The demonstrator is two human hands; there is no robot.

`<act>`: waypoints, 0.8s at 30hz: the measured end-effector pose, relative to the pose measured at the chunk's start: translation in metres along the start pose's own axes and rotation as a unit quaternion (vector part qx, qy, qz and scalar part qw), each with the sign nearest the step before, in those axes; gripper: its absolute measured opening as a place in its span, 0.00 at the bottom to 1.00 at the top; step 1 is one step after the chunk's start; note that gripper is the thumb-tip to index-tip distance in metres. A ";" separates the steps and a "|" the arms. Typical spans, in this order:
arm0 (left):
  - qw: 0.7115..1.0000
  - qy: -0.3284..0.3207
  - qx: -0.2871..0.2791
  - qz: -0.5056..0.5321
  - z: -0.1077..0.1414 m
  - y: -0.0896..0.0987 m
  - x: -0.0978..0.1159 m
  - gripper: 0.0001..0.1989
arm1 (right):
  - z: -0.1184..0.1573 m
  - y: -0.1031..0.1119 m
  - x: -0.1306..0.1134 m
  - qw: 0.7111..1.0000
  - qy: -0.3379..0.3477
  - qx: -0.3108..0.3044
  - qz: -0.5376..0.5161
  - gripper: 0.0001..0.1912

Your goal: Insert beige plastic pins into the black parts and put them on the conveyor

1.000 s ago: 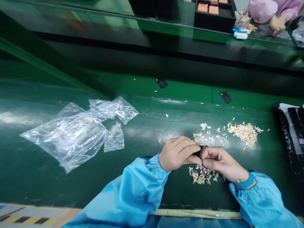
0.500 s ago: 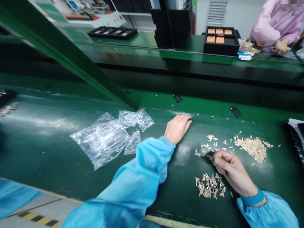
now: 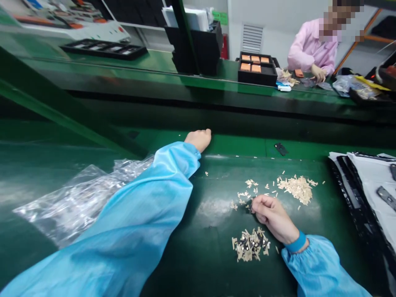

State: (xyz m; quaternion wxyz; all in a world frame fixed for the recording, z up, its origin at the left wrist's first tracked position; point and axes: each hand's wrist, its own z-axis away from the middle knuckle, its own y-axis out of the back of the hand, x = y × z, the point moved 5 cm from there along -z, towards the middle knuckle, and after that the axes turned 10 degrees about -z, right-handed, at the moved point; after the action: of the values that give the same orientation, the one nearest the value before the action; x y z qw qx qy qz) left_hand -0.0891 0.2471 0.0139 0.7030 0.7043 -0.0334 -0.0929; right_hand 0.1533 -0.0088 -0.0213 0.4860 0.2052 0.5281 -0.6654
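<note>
Glossy green bench; grey louvred vent, top. Right hand: fingertips clamped on small dark piece — left hand, centre: can't tell fingers.

A small dark piece, mostly hidden, is pinched right of the frame's centre. At lower centre-right, a jumbled heap mixes pale beige strips with dark bits. Farther right and higher, a denser beige pile lies loosely spread.
</note>
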 end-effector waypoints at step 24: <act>0.672 0.059 -0.125 0.727 0.191 -0.019 0.109 0.14 | 0.005 0.006 -0.013 0.986 0.066 0.101 0.113 0.15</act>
State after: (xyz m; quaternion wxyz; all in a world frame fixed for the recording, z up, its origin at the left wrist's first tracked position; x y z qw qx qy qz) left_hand -0.0174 0.0403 -0.0127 0.6304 0.3664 -0.4813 0.4866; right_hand 0.1655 -0.0078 -0.0126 0.4990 0.3547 0.4622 -0.6415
